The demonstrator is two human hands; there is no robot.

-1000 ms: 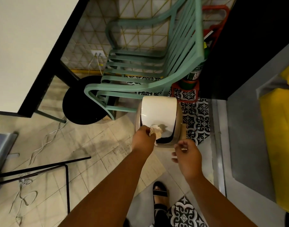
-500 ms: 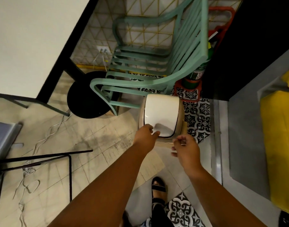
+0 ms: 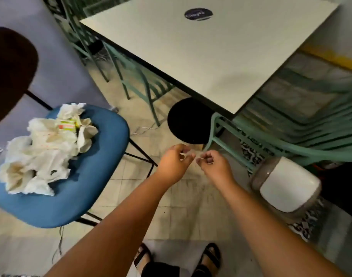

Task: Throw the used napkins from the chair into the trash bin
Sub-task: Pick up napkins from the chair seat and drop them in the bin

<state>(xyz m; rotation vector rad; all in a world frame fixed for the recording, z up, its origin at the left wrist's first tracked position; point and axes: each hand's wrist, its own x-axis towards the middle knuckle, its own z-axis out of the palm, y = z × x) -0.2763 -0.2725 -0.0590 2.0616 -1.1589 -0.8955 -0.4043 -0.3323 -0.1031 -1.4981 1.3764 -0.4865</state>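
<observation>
A heap of crumpled white used napkins (image 3: 41,152), with a small orange-and-green wrapper among them, lies on the blue chair (image 3: 91,176) at the left. The trash bin (image 3: 287,188), beige with a white swing lid that sits closed, stands on the floor at the right. My left hand (image 3: 174,162) and my right hand (image 3: 213,166) hover close together over the floor between chair and bin. Their fingers are loosely curled and apart, and I see no napkin in either. Neither hand touches the chair or the bin.
A white table (image 3: 211,56) with a round black base (image 3: 189,120) stands ahead. Green slatted chairs (image 3: 291,136) are tucked under and beside it, one right behind the bin. A dark chair back (image 3: 9,66) rises at the upper left. My sandalled feet (image 3: 209,256) are below.
My left hand pushed a napkin through the bin's lid and let it go. Both hands have drawn back from the bin, and my view has swung left to the blue chair.
</observation>
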